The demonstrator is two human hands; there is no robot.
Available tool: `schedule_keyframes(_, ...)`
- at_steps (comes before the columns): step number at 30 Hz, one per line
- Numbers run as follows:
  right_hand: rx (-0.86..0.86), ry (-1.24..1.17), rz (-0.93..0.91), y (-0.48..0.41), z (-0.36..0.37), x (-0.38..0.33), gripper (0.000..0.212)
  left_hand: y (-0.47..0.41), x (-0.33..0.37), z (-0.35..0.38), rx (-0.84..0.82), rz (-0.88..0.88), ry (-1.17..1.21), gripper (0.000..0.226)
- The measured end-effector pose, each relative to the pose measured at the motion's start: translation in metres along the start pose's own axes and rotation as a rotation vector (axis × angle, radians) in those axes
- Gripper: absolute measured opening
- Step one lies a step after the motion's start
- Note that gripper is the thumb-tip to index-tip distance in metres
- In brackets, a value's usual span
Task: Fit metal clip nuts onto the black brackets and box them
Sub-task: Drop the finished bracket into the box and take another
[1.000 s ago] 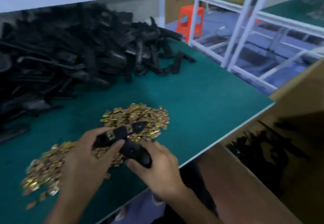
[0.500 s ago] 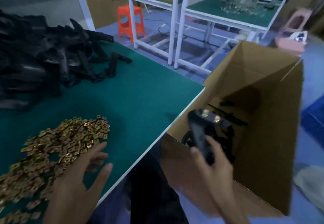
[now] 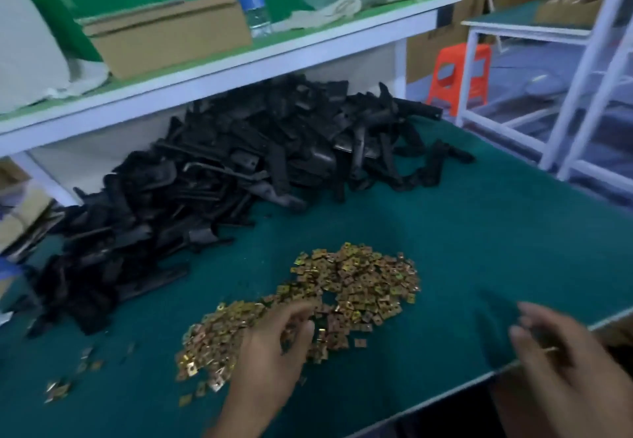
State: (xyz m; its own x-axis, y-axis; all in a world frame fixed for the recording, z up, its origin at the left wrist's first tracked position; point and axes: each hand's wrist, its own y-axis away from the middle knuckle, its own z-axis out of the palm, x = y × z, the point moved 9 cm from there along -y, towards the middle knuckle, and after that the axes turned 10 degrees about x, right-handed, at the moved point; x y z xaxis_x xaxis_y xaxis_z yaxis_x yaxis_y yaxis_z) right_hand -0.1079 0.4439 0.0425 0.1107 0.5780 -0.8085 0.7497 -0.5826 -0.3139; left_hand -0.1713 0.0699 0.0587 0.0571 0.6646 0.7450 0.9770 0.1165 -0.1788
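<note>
Sprawling out from the far left under the white shelf, the black brackets are lying in a big heap on the green table, the heap's right tip stopping short of the table's far right edge. In front, the clip nuts are spreading in a gold pile at centre, with a few strays sitting off to the left. The left hand is reaching down into the pile's near side, fingers curled onto the nuts; whether it is pinching one, I cannot tell. Right of the pile, bare mat is running clear out to the angled front edge. The right hand is hovering, blurred, over that edge, fingers loosely spread, holding nothing, well apart from the left.
</note>
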Motion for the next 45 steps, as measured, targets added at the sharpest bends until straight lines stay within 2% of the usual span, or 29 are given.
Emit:
schedule_keyframes(3, -0.190, -0.134, -0.202, 0.033, 0.063, -0.084, 0.016, -0.033, -0.024, -0.035, 0.159, -0.007, -0.060, 0.017)
schedule_keyframes(6, -0.352, -0.197, -0.296, 0.061, 0.113, -0.121, 0.038, -0.071, -0.054, -0.060, 0.279, -0.062, -0.101, 0.013)
schedule_keyframes(8, -0.393, -0.180, -0.332, 0.069, 0.131, -0.128, 0.045, -0.097, -0.077, -0.074, 0.337, -0.137, -0.123, 0.009)
schedule_keyframes(10, -0.382, -0.162, -0.315, 0.069, 0.136, -0.126, 0.041, -0.121, -0.100, -0.089, 0.404, -0.222, -0.122, 0.012)
schedule_keyframes(13, -0.309, -0.169, -0.263, 0.062, 0.133, -0.117, 0.036, -0.151, -0.128, -0.106, 0.503, -0.355, -0.081, 0.044)
schedule_keyframes(16, -0.256, -0.125, -0.319, 0.060, 0.132, -0.122, 0.033, -0.172, -0.143, -0.109, 0.497, -0.443, -0.214, 0.076)
schedule_keyframes(18, -0.239, -0.093, -0.338, 0.060, 0.137, -0.124, 0.036, -0.183, -0.147, -0.105, 0.457, -0.454, -0.313, 0.086)
schedule_keyframes(23, -0.243, -0.076, -0.328, 0.060, 0.140, -0.121, 0.042, -0.191, -0.153, -0.111, 0.512, -0.498, -0.327, 0.074)
schedule_keyframes(27, -0.265, -0.091, -0.339, 0.061, 0.142, -0.118, 0.042, -0.173, -0.146, -0.128, 0.593, -0.491, -0.303, 0.074)
schedule_keyframes(30, -0.280, -0.094, -0.334, 0.062, 0.142, -0.117, 0.042, -0.143, -0.137, -0.140, 0.638, -0.467, -0.189, 0.068)
schedule_keyframes(36, -0.312, -0.158, -0.336, 0.063, 0.137, -0.120, 0.036, -0.072, -0.096, -0.145, 0.471, -0.403, 0.097, 0.033)
schedule_keyframes(39, -0.311, -0.178, -0.296, 0.063, 0.134, -0.118, 0.039, -0.043, -0.069, -0.131, 0.337, -0.375, 0.262, 0.038)
schedule_keyframes(41, -0.327, -0.192, -0.308, 0.067, 0.134, -0.122, 0.048, -0.025, -0.053, -0.117, 0.247, -0.370, 0.353, 0.040)
schedule_keyframes(45, -0.330, -0.218, -0.328, 0.070, 0.131, -0.129, 0.063, 0.003, -0.027, -0.084, 0.087, -0.389, 0.470, 0.027)
